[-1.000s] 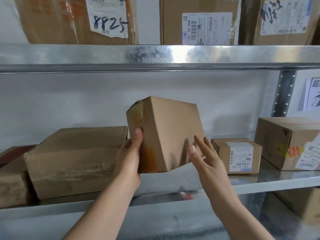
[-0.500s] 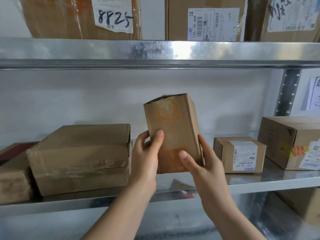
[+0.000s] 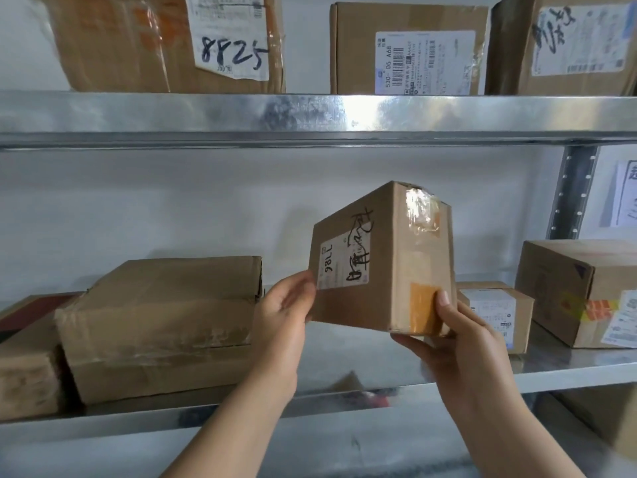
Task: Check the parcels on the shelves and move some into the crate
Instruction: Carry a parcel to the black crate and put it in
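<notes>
White back wall (image 3: 172, 208), with a printed paper notice (image 3: 624, 198) at its far right

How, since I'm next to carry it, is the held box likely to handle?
Probably light: the left hand and right hand hold the box tilted in the air, clear of the shelf. Likely stiff: its sides look flat. The glossy tape may be slick under a grip.
</notes>
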### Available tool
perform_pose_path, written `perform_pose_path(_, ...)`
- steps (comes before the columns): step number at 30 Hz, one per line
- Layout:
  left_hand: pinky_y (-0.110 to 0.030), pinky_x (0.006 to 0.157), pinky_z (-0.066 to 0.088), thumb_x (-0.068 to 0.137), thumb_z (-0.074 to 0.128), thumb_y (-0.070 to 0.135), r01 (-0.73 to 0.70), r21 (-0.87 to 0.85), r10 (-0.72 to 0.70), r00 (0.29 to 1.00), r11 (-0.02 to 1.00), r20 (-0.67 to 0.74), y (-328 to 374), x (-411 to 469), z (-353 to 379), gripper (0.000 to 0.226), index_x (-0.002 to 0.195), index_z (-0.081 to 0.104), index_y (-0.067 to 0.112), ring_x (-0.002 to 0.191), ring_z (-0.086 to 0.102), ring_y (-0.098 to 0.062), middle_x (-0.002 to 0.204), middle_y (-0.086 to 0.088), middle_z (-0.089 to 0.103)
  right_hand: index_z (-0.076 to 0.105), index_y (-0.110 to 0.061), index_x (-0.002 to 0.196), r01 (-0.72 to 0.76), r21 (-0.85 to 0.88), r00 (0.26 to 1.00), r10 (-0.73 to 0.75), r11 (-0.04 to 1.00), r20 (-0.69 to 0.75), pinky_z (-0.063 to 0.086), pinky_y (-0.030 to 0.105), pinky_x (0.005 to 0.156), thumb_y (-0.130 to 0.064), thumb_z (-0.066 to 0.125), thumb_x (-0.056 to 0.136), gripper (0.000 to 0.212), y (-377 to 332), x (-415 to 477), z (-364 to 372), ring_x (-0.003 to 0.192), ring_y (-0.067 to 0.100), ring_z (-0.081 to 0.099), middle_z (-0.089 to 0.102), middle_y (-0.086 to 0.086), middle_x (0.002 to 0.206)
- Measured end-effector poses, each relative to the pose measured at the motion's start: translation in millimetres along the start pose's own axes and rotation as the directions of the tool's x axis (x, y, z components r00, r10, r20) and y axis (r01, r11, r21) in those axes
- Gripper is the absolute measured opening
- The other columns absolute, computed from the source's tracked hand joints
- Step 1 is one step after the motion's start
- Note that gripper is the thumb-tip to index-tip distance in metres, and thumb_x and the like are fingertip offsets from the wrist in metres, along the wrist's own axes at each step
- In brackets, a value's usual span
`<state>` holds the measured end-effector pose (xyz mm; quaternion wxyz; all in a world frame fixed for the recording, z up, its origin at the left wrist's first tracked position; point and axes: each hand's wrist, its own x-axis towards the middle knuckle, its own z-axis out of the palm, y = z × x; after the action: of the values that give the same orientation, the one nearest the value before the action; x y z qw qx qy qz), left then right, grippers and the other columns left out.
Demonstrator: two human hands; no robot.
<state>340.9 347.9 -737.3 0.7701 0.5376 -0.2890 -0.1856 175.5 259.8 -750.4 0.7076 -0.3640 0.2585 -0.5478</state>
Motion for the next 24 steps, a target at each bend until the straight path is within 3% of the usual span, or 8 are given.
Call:
perform_pose_path(3,-0.029,0.106,0.046,0.099,0.062,0.017,-0.034,0.06,0.034,0.999,0.998,0.011,-2,4,-4,0.031,0.13,0.065,0.019,0.109,0.061,0.002,0.127,0.01,0.067,0.071,-0.001,0.101,-0.005,0.011,1.0,0.005,1.0,0.022,0.059,0.056,0.083,-0.02,0.064,0.093,0.022,-3,4,-5,0.119,0.045,0.062,0.068,0.019,0.103)
perform_pose_path(6,-0.029,0.11,0.04,0.1,0.062,0.02,-0.036,0.112,0.035,0.999,0.993,0.003,-4,9,-6,0.041,0.14,0.058,0.02,0.126,0.056,-0.009,0.141,0.007,0.059,0.07,-0.001,0.104,-0.013,0.008,0.998,0.012,1.0,0.063,0.058,0.058,0.085,-0.023,0.065,0.089,0.027,-2,5,-9,0.119,0.046,0.063,0.067,0.027,0.12)
perform_pose_path(9,-0.03,0.11,0.036,0.1,0.062,0.024,-0.009,0.133,0.008,1.0,0.991,0.009,-3,12,-6,0.048,0.146,0.05,0.021,0.136,0.048,-0.014,0.151,0.005,0.05,0.07,-0.002,0.106,-0.021,0.013,0.995,0.019,1.0,0.102,0.058,0.058,0.084,-0.027,0.066,0.08,0.035,-3,4,-10,0.117,0.045,0.064,0.067,0.024,0.118)
perform_pose_path(13,-0.026,0.106,0.03,0.1,0.061,0.029,0.012,0.158,-0.017,0.999,0.987,0.031,-4,16,-9,0.059,0.154,0.039,0.019,0.145,0.039,-0.016,0.159,0.002,0.04,0.069,-0.004,0.106,-0.045,0.008,0.991,0.043,0.999,0.124,0.061,0.058,0.079,-0.026,0.065,0.083,0.032,-7,2,-12,0.115,0.043,0.067,0.069,0.022,0.112)
perform_pose_path(15,-0.029,0.113,0.029,0.099,0.062,0.032,0.026,0.157,-0.032,0.999,0.987,0.032,-3,18,-10,0.063,0.155,0.037,0.019,0.146,0.038,-0.017,0.16,0.001,0.039,0.067,-0.002,0.109,-0.07,0.017,0.989,0.067,0.997,0.129,0.062,0.058,0.075,-0.024,0.063,0.088,0.031,-9,2,-14,0.113,0.042,0.068,0.066,0.029,0.123)
perform_pose_path(17,-0.04,0.12,0.031,0.097,0.064,0.037,0.049,0.152,-0.054,0.998,0.987,0.03,-2,20,-11,0.066,0.155,0.037,0.021,0.144,0.041,-0.018,0.159,0.001,0.041,0.066,0.0,0.119,-0.096,0.043,0.986,0.089,0.994,0.14,0.062,0.057,0.071,-0.023,0.057,0.098,0.032,-12,4,-16,0.111,0.04,0.068,0.062,0.028,0.132)
perform_pose_path(20,-0.047,0.117,0.037,0.092,0.067,0.048,0.086,0.167,-0.091,0.996,0.982,0.022,2,22,-13,0.071,0.153,0.038,0.024,0.137,0.047,-0.018,0.152,0.006,0.047,0.065,-0.007,0.13,-0.135,0.088,0.978,0.119,0.987,0.171,0.062,0.053,0.069,-0.023,0.048,0.104,0.035,-14,9,-23,0.115,0.041,0.067,0.068,0.024,0.126)
perform_pose_path(24,-0.049,0.111,0.044,0.053,0.074,0.083,0.167,0.146,-0.177,0.983,0.975,0.054,12,28,-17,0.102,0.139,0.054,0.032,0.126,0.059,-0.022,0.136,0.006,0.063,0.063,0.0,0.132,-0.152,0.119,0.97,0.126,0.981,0.207,0.063,0.051,0.066,-0.01,0.041,0.103,0.038,-15,15,-26,0.1,0.045,0.072,0.068,0.03,0.121)
